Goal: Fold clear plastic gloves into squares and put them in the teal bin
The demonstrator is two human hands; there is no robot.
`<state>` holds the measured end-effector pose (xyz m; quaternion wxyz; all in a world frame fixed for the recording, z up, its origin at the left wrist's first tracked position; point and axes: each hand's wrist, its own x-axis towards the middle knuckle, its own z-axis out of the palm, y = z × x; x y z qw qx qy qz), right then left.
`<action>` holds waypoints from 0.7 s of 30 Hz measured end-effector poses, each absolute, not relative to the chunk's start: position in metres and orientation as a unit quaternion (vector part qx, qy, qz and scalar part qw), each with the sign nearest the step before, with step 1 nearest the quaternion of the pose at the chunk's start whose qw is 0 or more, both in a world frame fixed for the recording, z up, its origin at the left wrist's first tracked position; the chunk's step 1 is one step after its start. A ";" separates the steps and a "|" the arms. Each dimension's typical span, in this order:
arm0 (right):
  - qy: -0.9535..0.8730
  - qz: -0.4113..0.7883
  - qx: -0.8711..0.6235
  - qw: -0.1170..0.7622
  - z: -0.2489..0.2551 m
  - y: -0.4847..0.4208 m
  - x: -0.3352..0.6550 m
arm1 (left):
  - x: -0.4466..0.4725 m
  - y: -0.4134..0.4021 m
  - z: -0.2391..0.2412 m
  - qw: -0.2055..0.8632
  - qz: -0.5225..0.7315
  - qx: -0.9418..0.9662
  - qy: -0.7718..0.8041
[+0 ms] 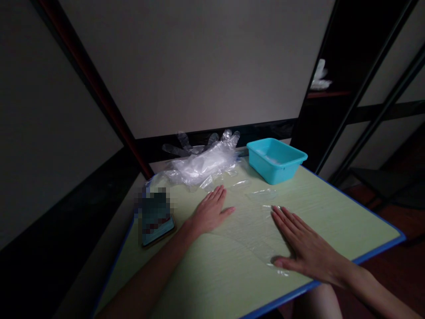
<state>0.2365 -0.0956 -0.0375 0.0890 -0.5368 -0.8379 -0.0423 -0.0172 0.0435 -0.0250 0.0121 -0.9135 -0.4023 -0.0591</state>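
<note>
A clear plastic disposable glove (245,221) lies spread on the pale green tabletop, its finger parts pointing away from me. My left hand (210,212) rests flat near its left side, fingers stretched out and thumb apart. On its right side my right hand (300,243) presses down, also flat, with the thumb held away from the fingers. Neither hand grips anything. Behind my left hand is a heap of clear plastic gloves (204,164), crumpled together, some finger parts sticking up at the back.
A turquoise plastic basin (277,161) stands at the back right of the table (186,283), with something whitish inside. At the left edge sits a phone-like device (157,221), partly blurred out. Cabinet panels (199,62) rise behind. A dark chair (388,186) is at the right.
</note>
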 end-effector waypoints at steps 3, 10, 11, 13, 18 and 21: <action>-0.838 -0.039 -0.536 0.093 -0.038 -0.095 0.237 | -0.016 0.041 -0.017 0.012 -0.064 -0.912 -0.406; -0.842 -0.047 -0.525 0.110 -0.041 -0.094 0.237 | 0.043 -0.007 0.010 -0.015 -0.097 -0.936 -0.337; -0.842 -0.049 -0.525 0.111 -0.042 -0.094 0.237 | 0.054 -0.014 0.008 -0.016 -0.102 -0.942 -0.319; -0.841 -0.051 -0.528 0.109 -0.043 -0.094 0.237 | 0.071 -0.024 0.000 -0.024 -0.101 -0.948 -0.301; -0.843 -0.055 -0.528 0.088 -0.045 -0.093 0.238 | 0.077 -0.023 -0.020 -0.042 -0.089 -0.939 -0.331; -0.841 -0.060 -0.529 0.095 -0.045 -0.093 0.238 | 0.061 -0.014 -0.022 -0.025 -0.088 -0.933 -0.348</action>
